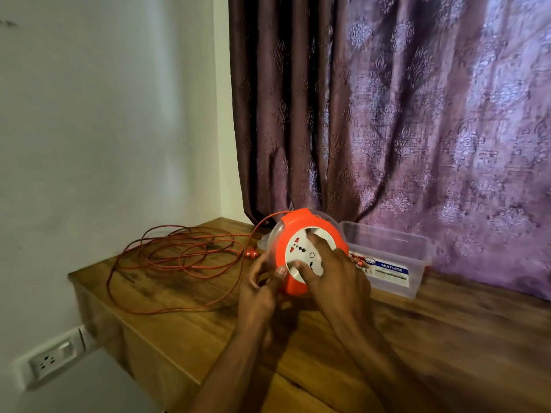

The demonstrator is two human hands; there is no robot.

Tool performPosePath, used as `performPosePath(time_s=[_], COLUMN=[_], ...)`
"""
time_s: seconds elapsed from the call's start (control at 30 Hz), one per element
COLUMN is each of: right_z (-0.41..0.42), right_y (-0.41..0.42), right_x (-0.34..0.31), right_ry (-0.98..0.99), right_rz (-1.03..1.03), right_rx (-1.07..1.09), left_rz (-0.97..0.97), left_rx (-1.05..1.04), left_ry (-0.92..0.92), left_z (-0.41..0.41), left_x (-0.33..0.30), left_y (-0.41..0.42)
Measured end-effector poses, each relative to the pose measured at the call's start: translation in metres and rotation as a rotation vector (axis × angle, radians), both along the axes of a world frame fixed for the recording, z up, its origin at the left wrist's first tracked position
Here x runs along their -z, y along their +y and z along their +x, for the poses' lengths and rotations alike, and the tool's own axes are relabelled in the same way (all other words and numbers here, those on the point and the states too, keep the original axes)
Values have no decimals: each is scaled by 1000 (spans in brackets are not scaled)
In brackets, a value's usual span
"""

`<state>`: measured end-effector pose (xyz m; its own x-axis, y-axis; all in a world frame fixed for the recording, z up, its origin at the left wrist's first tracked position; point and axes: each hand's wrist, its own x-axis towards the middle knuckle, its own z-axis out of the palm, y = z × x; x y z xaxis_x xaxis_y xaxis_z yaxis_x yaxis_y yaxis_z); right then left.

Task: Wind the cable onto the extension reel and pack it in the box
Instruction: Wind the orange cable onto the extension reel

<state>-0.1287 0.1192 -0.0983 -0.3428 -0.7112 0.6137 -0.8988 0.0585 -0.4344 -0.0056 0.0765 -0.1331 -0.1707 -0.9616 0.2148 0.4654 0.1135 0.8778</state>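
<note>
1. Between the two hands sits the extension reel [308, 251], round and orange with a white middle, tipped up on its edge on the wooden table [417, 338].
2. The left hand [262, 289] grips the reel's near-left edge, thumb on the orange rim and fingers curled behind it.
3. The right hand [334, 272] lies on the white face, with its fingers spread and pressing on the part that turns.
4. Left of the left hand, the red cable [179, 257] lies in loose loops on the table, and one strand runs up to the top of the reel. Most of it looks not wound yet.
5. To do this step well, the left hand should hold the reel firm while the right hand turns the white middle round and round, slow and even.
6. The person should watch the loops, because they cross each other and could pull into a knot.
7. Just past the right hand, touching or almost touching the reel, stands the clear box [396, 257], open on top and waiting.
8. Count: two hands, one reel, one cable, one red plug [251, 254] near the left hand, one box.
9. One wall socket [50, 360] sits low, far left of the hands.
</note>
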Motion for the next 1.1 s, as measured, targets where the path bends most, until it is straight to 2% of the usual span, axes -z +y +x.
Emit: performPosePath(time_s=[0.17,0.27,0.33,0.4,0.47,0.5,0.57,0.73,1.0,1.1], right_z=[0,-3,-4,-4,-9,-11,-17,-24,-30,-28], right_y=[-24,-37,-43,-42,-39,-38,-39,-47,-52,-47], right_x=[6,10,10,11,11,11,11,19,19,17], right_ry=[-334,-707,-803,-604,-199,-23,158,237,233,129], right_rz=[-29,-54,-63,-105,-169,-161,-53,135,42,10], right_rx=[60,-93,-156,-132,-46,-25,-25,-136,-60,-1], left_rz=[-11,-8,25,32,32,41,58,92,57,30], left_rx=[2,25,18,-27,-55,-58,-44,43,53,84], left_ry=[24,104,157,147,143,163,208,264,257,237], left_z=[-12,-20,-24,-27,-30,-32,-36,-44,-43,-42], left_x=[17,27,26,24,20,19,19,20,18,22], left_y=[-18,-25,-30,-38,-42,-44,-47,-45,-44,-44])
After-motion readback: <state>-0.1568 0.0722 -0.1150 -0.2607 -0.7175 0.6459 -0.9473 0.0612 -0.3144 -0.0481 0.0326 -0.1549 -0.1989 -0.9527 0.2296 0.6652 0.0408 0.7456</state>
